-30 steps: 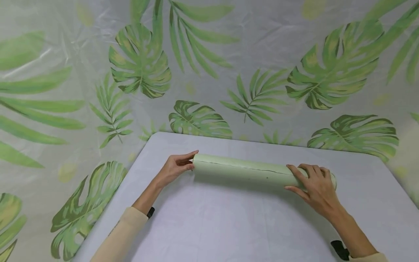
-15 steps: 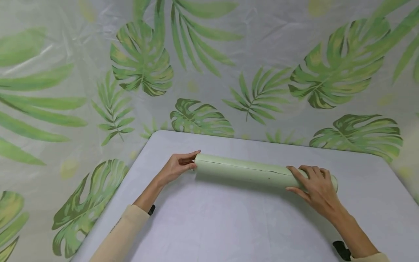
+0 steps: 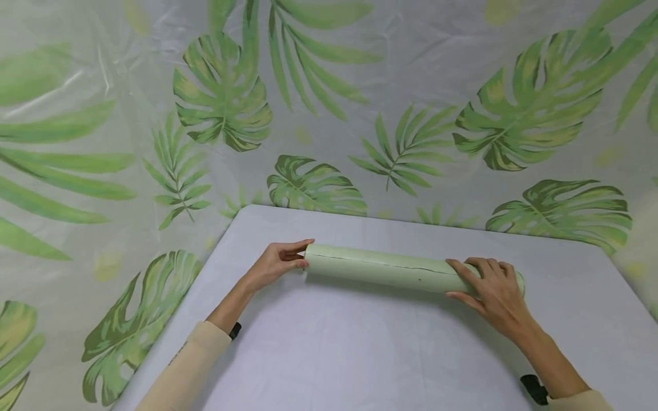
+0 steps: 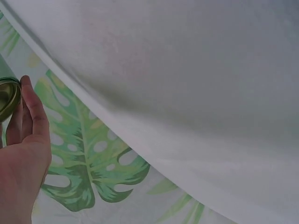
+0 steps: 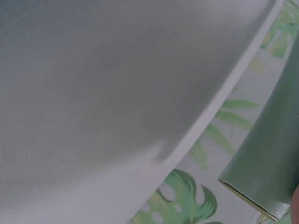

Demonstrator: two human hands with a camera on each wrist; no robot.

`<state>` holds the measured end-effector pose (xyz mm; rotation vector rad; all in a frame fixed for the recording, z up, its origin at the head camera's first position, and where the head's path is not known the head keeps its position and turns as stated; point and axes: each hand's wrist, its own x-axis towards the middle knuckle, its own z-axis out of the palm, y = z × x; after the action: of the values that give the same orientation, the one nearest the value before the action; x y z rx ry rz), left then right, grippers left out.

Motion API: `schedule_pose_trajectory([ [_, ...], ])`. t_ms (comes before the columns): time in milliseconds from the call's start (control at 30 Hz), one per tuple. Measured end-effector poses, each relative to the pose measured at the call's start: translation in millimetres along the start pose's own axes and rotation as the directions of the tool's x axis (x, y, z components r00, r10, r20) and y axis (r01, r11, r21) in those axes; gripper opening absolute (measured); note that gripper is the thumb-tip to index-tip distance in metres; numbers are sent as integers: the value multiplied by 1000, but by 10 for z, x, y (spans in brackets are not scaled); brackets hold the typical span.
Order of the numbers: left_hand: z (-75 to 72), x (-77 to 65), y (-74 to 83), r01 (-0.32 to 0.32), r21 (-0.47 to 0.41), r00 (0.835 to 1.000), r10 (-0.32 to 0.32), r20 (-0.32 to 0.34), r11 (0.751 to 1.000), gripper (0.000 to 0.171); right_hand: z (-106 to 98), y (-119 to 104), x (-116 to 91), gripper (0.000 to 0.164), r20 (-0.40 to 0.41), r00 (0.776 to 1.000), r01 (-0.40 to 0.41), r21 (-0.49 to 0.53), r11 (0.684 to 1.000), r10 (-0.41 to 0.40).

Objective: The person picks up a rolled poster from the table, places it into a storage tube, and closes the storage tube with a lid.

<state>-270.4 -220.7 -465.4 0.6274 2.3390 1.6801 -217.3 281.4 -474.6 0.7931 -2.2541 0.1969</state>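
Observation:
A pale green rolled-up mat (image 3: 380,267) is held lengthwise above the white table, its long loose edge running along the upper side. At its left end, my left hand (image 3: 277,264) pinches the rim between fingers and thumb. The left wrist view shows that hand (image 4: 23,154) beside the mat's round, layered end (image 4: 8,95). Near the other end, my right hand (image 3: 496,297) grips the roll from above, thumb on the near side. In the right wrist view, the mat (image 5: 266,172) fills the right edge, with only a sliver of the hand (image 5: 295,210) visible.
The white table (image 3: 329,354) has rounded far corners. Beyond it stands a pale backdrop (image 3: 401,63) printed with green leaves, which also runs along the left side. A dark shadow of the roll and arms falls on the tabletop.
The roll and both hands stay almost in place. Over the last half second, the roll's right end and my right hand have shifted slightly left. Both grips look the same.

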Motion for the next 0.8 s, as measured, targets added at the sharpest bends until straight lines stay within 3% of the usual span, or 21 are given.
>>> schedule_pose_trajectory([
  [200, -24, -5, -10, 15, -9, 1000, -15, 14, 1000, 58, 47, 9, 8, 75, -24, 1000, -12, 6, 1000, 12],
  [433, -31, -2, 17, 23, 41, 999, -25, 29, 999, 57, 85, 7, 37, 73, -49, 998, -31, 51, 998, 34],
  [600, -2, 11, 62, -13, 173, 1000, 13, -1, 985, 68, 93, -16, 39, 74, -31, 998, -46, 69, 997, 48],
  [800, 69, 59, 113, -51, 350, 997, 65, -30, 935, 77, 84, -42, 48, 75, -15, 998, -63, 74, 995, 64],
])
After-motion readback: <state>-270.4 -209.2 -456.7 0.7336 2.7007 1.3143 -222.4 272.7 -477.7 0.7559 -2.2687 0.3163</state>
